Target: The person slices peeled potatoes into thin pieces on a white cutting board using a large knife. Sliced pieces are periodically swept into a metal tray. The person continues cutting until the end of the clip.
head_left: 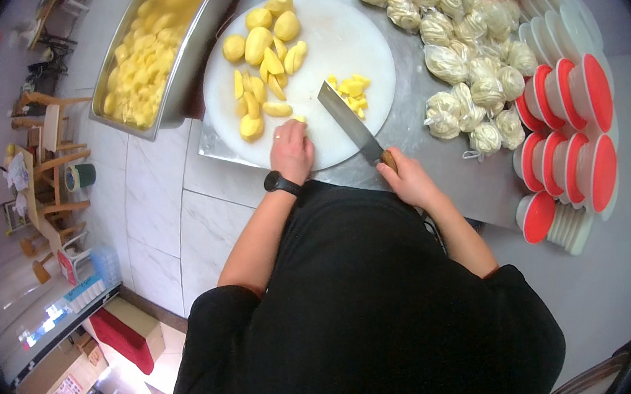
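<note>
My right hand (410,180) grips the wooden handle of a cleaver (350,123), its blade angled up and left over a round white cutting board (333,33). Beside the blade's far end lies a small heap of diced potato (355,90). My left hand (292,152), with a black watch at the wrist, bends its fingers down on the board's near side. A bit of potato (299,119) shows at its fingertips; the fingers hide the rest. Farther left on the board are cut potato wedges (272,66) and whole peeled potatoes (258,45).
A deep steel pan (176,90) of potatoes in liquid stands left of the board. Bagged noodle bundles (485,84) cover the metal table's (464,181) right part. Beyond them stand stacked white bowls with red lids (601,172). Wooden chairs (54,129) are at far left.
</note>
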{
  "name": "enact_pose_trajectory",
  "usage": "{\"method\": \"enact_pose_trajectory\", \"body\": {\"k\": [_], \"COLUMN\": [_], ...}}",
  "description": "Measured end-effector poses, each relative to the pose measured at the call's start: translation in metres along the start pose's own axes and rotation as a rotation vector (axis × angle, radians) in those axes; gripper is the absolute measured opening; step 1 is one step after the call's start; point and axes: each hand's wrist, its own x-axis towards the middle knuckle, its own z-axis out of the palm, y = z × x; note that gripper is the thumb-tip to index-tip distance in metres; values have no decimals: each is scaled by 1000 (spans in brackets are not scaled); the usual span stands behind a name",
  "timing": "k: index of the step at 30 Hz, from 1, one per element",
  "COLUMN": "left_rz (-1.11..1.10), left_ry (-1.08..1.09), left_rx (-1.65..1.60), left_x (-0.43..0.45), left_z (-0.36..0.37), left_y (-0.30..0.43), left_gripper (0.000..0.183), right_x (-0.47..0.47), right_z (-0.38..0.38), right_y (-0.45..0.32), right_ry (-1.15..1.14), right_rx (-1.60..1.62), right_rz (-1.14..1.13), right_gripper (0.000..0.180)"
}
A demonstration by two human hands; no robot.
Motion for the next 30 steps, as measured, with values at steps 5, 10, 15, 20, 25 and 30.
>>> {"method": "enact_pose_trajectory", "body": {"k": [5,10,15,20,25,30], "left_rz": [17,-183,-145,-25,76,68], "left_ry": [77,-72,20,-36,-67,-60], "left_rx": [-87,85,62,87,111,67], "left_x": [6,7,12,5,6,5], "left_z": [15,4,9,-5,-19,-16], "left_y": [12,18,19,8,2,1], "left_gripper": [33,28,25,25,27,26], "right_x": [-4,-18,-5,-2,-14,3], "right_z": [5,-9,-2,3,-22,-2], "right_y": [-2,-26,-30,-21,-50,-31], "right_ry": [52,-5,-116,-69,-152,-153], "right_rx": [-125,-263,-318,-221,-314,-367], "right_rz": [-44,-67,-63,-78,-78,-87], "right_gripper": [33,32,31,30,30,30]}}
